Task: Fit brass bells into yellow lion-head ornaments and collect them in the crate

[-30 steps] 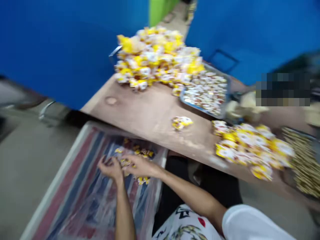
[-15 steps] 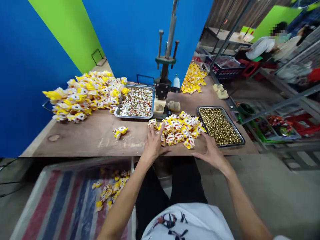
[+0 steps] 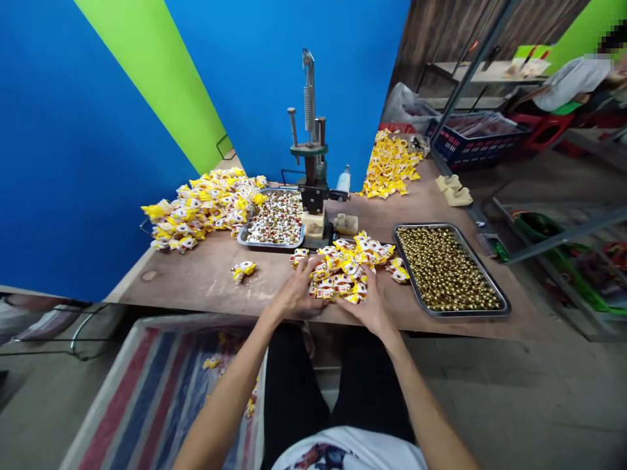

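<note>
"Hands first, please: how do they stand?"

"The left hand (image 3: 295,289) is at the left side of the pile of yellow-and-white pieces (image 3: 337,277), and the right hand (image 3: 371,309) is at the right side. Both are loosely curved, with the thumb away from the fingers, and they touch the outer pieces. Whether one piece is pinched, I cannot tell."

"Why from two sides?"

"I suppose the palms serve as two walls, so that the loose pieces do not slide apart. The pile lies on the tabletop (image 3: 196,277), near the front edge and just before the upright metal tool (image 3: 312,186). This place seems good for a short reach."

"And why do the gold beads (image 3: 443,267) have a tray?"

"They look round, so probably the raised rim of the right tray (image 3: 465,313) stops them from rolling. The left tray (image 3: 269,247) holds small white-and-red parts (image 3: 277,219) in the same manner, just beside the tool."

"What about the big heap (image 3: 200,209)?"

"It is farther to the left, perhaps so that it does not mix with the pile. Only a lone piece (image 3: 243,269) lies between the heap and the left hand; its reason I cannot judge."
</note>
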A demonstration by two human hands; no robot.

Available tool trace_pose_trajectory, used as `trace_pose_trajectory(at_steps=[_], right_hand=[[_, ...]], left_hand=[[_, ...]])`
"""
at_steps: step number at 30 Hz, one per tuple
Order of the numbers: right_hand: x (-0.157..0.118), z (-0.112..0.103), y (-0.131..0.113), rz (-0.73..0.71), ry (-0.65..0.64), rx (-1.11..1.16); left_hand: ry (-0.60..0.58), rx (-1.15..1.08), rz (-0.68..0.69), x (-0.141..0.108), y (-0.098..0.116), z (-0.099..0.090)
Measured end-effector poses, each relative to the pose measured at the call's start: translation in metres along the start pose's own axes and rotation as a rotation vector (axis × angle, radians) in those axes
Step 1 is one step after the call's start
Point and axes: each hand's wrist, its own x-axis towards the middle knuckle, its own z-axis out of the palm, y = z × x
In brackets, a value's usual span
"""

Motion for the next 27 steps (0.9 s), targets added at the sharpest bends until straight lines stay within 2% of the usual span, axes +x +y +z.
trace_pose_trajectory(at_steps=[4,10,15,20,24,27], right_hand=[[-0.002,0.01,-0.012,0.019,0.005,0.035],[-0.009,0.018,-0.02,-0.012,-0.107,0.157],[-0.009,0.015,-0.033,0.167,-0.198,0.377],[-0.006,0.01,-0.05,0.339,-0.413,0.728],[-0.003,0.015,-0.056,0.433,-0.446,0.816],[0.0,0.021,-0.058,0.444,-0.458,0.841]], left_hand=[[-0.007,-0.036,0.054,-0.003,-0.004,-0.007],[-0.031,-0.188,0.143,-0.014,-0.015,-0.018],[-0.12,-0.33,0.076,-0.026,-0.022,-0.03],[-0.178,-0.4,0.014,-0.037,-0.025,-0.041],[-0.176,-0.434,-0.041,-0.047,-0.022,-0.041],[-0.177,-0.508,-0.084,-0.052,-0.017,-0.039]])
